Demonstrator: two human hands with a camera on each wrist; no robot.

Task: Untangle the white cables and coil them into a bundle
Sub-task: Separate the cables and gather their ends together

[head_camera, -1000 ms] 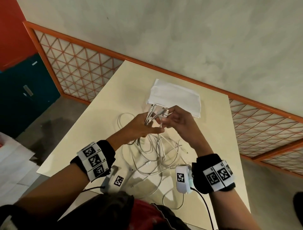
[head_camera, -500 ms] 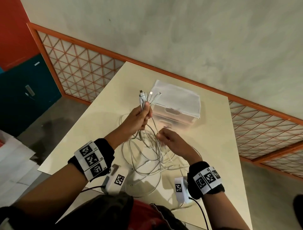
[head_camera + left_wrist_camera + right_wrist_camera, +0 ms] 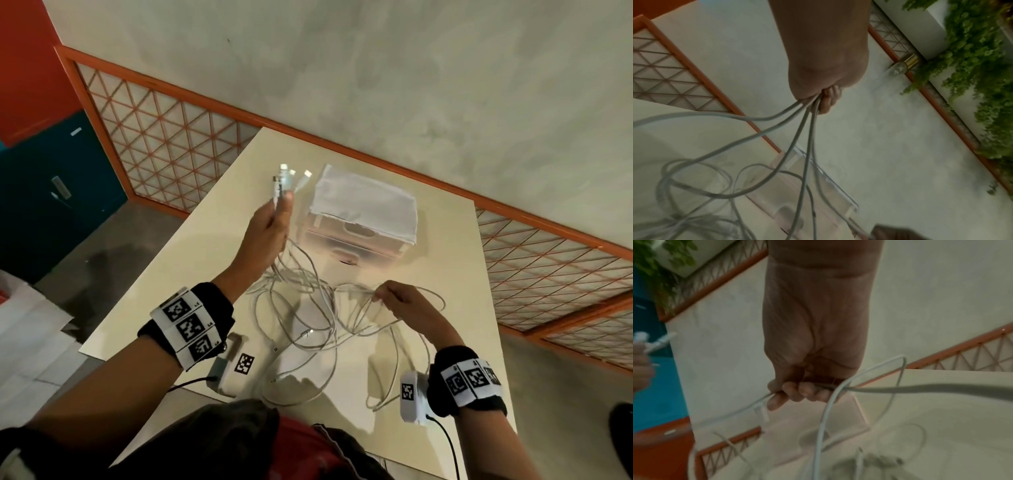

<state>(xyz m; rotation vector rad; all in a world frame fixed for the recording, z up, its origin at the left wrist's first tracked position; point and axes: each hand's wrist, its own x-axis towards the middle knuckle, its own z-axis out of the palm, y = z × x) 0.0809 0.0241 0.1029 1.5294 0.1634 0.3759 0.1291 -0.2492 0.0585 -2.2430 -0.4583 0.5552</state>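
White cables (image 3: 310, 308) in both hands (image 3: 267, 229)

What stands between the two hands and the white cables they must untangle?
Nothing visible does. The left hand already grips the plug ends, and the right hand pinches a strand of the white cables above the table.

Left hand (image 3: 270, 226) raised, fingers (image 3: 828, 100) clenched; right hand (image 3: 402, 301) lower, fingers (image 3: 795, 392) curled
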